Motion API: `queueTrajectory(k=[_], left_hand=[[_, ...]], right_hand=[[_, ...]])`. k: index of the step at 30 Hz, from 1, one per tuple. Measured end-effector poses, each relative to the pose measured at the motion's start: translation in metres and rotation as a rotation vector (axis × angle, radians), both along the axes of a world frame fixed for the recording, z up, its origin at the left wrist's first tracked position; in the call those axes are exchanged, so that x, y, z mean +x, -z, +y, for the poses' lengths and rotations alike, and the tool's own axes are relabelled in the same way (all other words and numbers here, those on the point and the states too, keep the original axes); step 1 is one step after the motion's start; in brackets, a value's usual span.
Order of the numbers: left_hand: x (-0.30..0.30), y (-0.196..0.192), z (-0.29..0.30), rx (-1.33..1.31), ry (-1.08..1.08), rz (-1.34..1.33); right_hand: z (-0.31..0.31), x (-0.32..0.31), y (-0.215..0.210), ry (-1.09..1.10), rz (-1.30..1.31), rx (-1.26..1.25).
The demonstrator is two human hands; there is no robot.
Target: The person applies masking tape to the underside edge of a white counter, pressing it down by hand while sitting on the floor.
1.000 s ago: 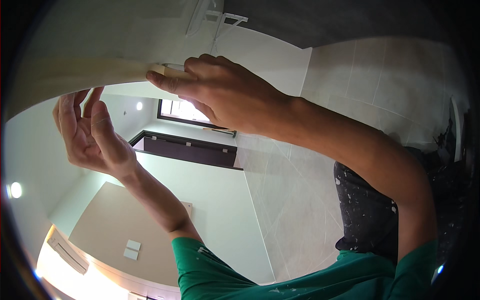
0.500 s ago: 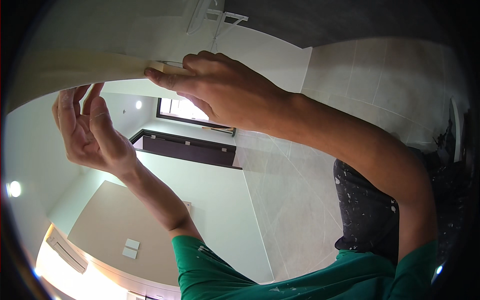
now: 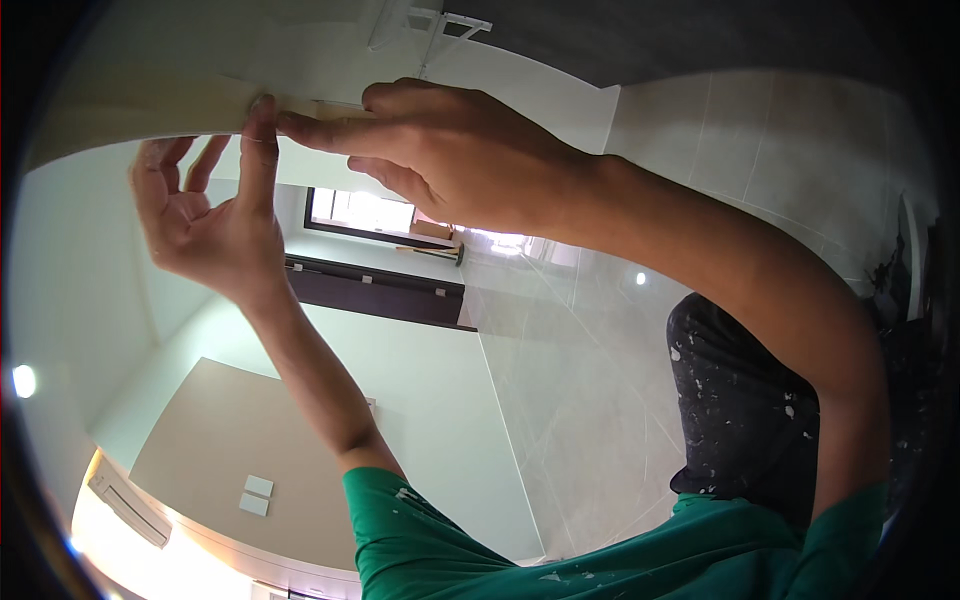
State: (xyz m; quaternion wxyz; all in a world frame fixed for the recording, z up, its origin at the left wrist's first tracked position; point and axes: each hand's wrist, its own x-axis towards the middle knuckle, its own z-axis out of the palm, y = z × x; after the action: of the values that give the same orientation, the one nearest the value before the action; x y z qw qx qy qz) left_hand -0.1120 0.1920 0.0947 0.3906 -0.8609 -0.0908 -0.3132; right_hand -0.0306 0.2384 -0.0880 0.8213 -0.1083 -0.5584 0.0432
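Note:
A beige tape strip [image 3: 150, 110] runs along the curved edge of a white surface [image 3: 300, 45] overhead. My right hand [image 3: 450, 160] reaches in from the right, its index finger laid flat along the strip's end and the thumb tucked underneath. My left hand [image 3: 200, 225] is raised beside it, one finger stretched up with its tip pressed on the tape right next to the right fingertip. The other left fingers are spread and hold nothing. Both arms come out of green, paint-flecked sleeves [image 3: 600, 545].
Behind the hands are pale walls, a bright window [image 3: 360, 212] above a dark band [image 3: 375, 292], a large-tiled glossy surface [image 3: 590, 400] and a white bracket [image 3: 440, 25] at the top. Dark, paint-spattered trousers [image 3: 740, 400] show on the right.
My left hand has swung right and set one fingertip on the tape beside my right index finger. My right hand has shifted slightly right along the strip.

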Motion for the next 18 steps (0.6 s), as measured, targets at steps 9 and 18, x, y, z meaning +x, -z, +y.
queueTrajectory(k=[9, 18], left_hand=[[0.002, -0.005, 0.012, 0.179, 0.054, 0.065], [-0.002, -0.024, 0.007, 0.175, 0.066, 0.147]], right_hand=[[0.032, -0.045, 0.050, 0.100, 0.265, 0.124], [0.070, -0.079, 0.045, 0.264, 0.023, -0.070]])
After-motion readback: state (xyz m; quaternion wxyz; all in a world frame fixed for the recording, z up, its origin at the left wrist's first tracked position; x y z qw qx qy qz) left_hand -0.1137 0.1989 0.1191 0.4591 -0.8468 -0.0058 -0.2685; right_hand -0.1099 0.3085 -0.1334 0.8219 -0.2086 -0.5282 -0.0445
